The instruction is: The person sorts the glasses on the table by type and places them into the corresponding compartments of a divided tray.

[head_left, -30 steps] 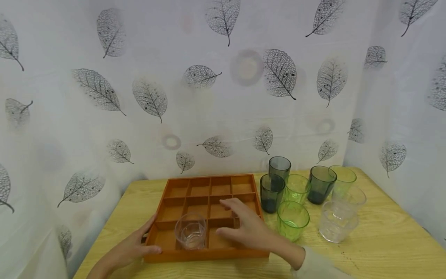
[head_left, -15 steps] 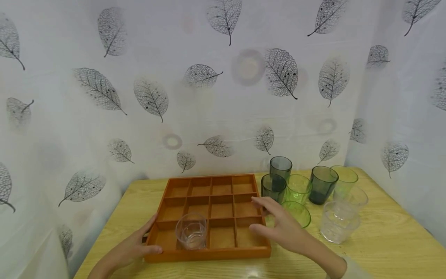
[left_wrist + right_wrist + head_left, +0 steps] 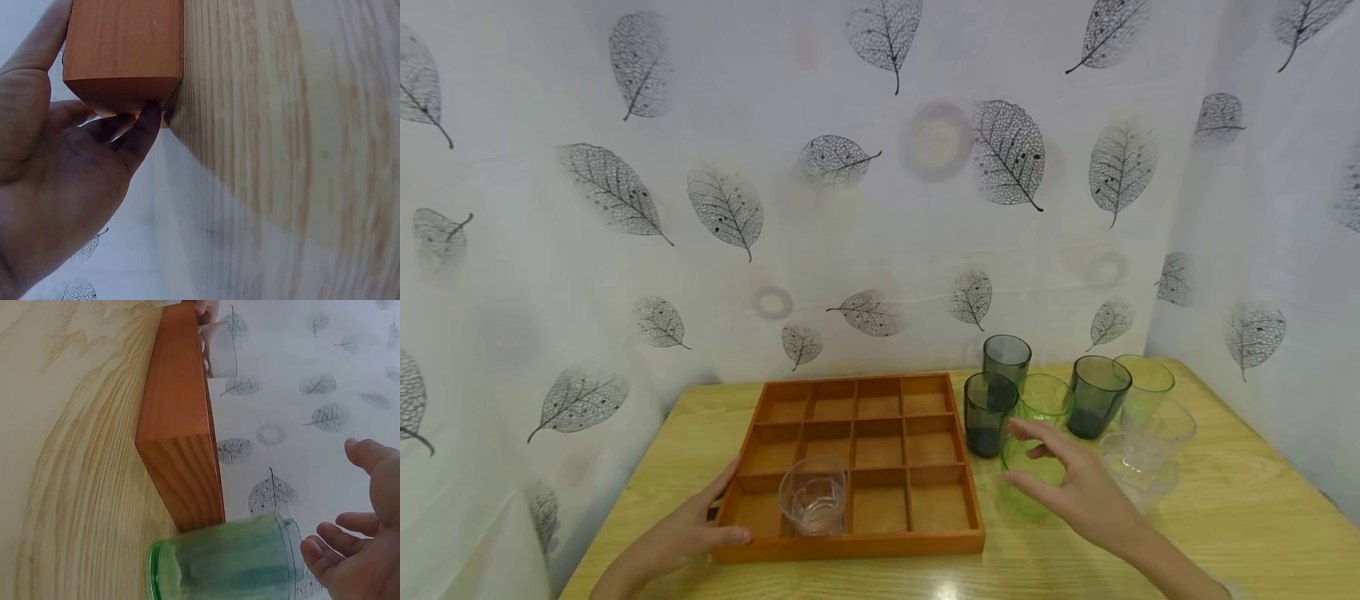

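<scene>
An orange-brown wooden box divided into compartments (image 3: 850,547) lies on the table, and a clear glass (image 3: 814,500) stands in its front row, second compartment from the left. My left hand (image 3: 673,533) grips the box's front left corner, thumb over the front wall and fingers along the left side; the left wrist view has these fingers (image 3: 140,134) against the wood. To the right of the box, my right hand (image 3: 1078,487) holds nothing, its thumb and fingers spread apart. It overlaps the nearest green glass (image 3: 1022,500) in the head view, with fingertips near the rim in the right wrist view.
Dark grey glasses (image 3: 988,421) stand along the box's right side and behind. More green glasses (image 3: 1045,396) are among them. Clear glasses (image 3: 1142,471) stand farther right, partly behind my right hand. A white leaf-print curtain (image 3: 775,208) hangs around the wooden table (image 3: 1247,508).
My right hand has moved right, from above the box's front compartments to the front green glass. The left hand and the clear glass in the box have stayed where they were.
</scene>
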The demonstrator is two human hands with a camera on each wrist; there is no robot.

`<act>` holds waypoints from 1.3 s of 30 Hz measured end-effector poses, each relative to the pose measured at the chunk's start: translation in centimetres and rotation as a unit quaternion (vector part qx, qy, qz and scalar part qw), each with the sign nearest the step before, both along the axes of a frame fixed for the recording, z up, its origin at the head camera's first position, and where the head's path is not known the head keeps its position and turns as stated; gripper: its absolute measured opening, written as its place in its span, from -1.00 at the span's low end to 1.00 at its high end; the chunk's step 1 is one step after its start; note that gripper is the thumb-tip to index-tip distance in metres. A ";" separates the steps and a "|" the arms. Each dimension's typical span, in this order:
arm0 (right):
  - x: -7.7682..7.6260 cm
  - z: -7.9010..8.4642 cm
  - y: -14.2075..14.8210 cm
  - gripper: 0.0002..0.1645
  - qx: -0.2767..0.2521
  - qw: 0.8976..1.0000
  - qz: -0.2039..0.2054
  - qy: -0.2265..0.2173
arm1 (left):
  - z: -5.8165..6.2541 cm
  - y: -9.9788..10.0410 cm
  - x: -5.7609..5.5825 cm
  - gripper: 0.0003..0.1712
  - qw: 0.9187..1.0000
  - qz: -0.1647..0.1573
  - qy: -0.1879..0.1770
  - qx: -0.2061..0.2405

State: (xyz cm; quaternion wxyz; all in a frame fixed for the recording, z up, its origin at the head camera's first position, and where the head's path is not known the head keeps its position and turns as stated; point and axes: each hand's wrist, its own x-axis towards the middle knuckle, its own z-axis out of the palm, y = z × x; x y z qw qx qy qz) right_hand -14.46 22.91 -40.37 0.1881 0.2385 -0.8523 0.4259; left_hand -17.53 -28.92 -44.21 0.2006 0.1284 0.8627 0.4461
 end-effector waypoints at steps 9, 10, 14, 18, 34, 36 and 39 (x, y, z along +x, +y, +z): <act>0.8 0.3 3.4 -0.31 0.013 0.999 -0.040 -0.001 | 0.2 0.2 0.0 0.21 1.000 0.001 0.002 -0.010; 0.8 0.3 3.8 -0.32 0.015 0.999 -0.045 -0.001 | 0.2 0.2 0.0 0.21 1.000 0.001 0.002 -0.009; 1.2 0.3 5.8 -0.32 0.018 0.997 -0.072 -0.008 | 0.2 0.1 0.0 0.21 1.000 -0.003 0.004 -0.002; 1.5 0.2 7.8 -0.31 0.032 0.993 -0.107 -0.034 | 0.1 0.1 -0.1 0.20 1.000 -0.004 0.002 0.002; 2.1 -1.4 12.7 -0.18 0.086 0.967 -0.224 -0.089 | 0.0 0.0 0.0 0.21 1.000 -0.006 0.006 0.004; 2.0 -1.8 12.9 -0.17 0.082 0.967 -0.228 -0.079 | 0.1 0.0 0.0 0.22 1.000 -0.004 0.009 0.001; 1.9 -2.2 13.1 -0.18 0.080 0.967 -0.230 -0.071 | 0.1 0.1 0.1 0.22 1.000 -0.001 0.010 -0.005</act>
